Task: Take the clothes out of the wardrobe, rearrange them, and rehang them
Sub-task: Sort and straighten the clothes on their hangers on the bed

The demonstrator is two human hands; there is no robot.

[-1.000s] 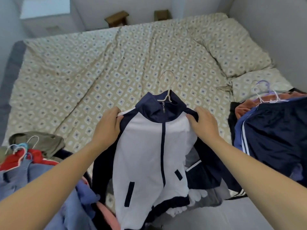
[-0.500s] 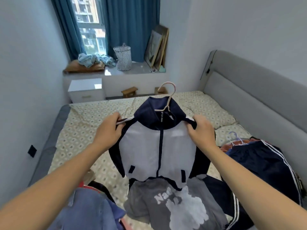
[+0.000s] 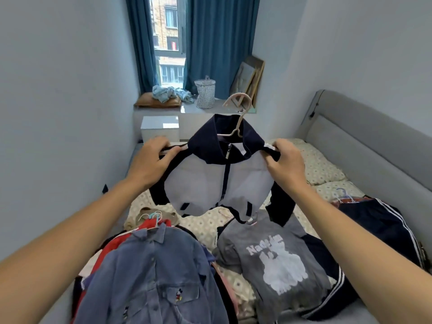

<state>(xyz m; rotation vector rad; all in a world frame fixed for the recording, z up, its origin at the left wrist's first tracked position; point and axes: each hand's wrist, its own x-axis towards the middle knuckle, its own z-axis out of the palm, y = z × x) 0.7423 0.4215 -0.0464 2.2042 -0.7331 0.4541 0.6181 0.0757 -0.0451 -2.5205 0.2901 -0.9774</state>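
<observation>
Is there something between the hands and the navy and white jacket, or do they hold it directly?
Nothing visible between. The left hand and right hand pinch the jacket directly at its shoulders, lifted above the bed.

You have one view only, from the camera on your head, looking forward and slightly down along the bed [image 3: 205,226] toward the window [image 3: 168,40] at 12 o'clock. Your forearms enter close from 7 and 5 o'clock; the headboard [image 3: 364,146] lies at 3 o'clock.
</observation>
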